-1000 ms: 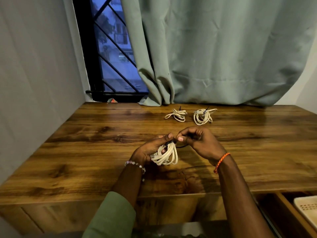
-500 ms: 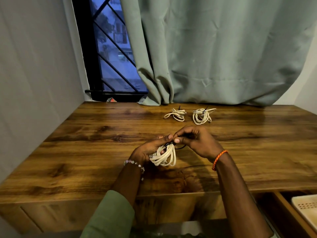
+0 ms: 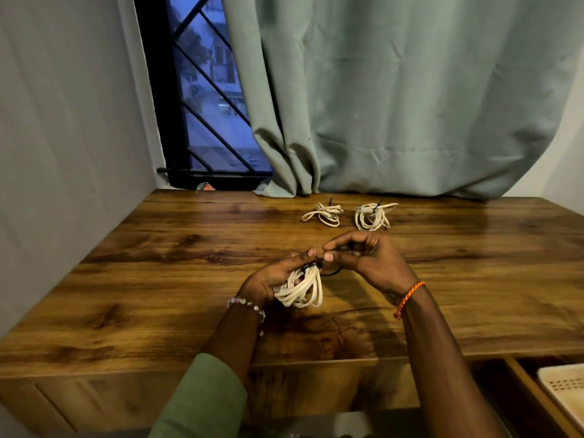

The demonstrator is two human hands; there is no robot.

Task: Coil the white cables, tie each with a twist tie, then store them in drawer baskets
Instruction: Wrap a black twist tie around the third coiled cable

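I'm seeing left hand (image 3: 271, 279) gripping white cable coil (image 3: 301, 290), right hand (image 3: 369, 260) pinching black twist tie (image 3: 319, 266), wooden desk (image 3: 158, 279), green curtain (image 3: 410, 105) hanging behind.

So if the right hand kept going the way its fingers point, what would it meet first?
The right hand points left, pinching the black twist tie. Straight on, it would likely meet the left hand first, whose fingertips are right beside it, holding the coiled cable. Depth looks about equal.

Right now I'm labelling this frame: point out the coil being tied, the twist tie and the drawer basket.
coil being tied (image 3: 301, 292): head view, on its looped strands.
twist tie (image 3: 333, 272): head view, on its loose black tail.
drawer basket (image 3: 565, 387): head view, on its perforated wall.
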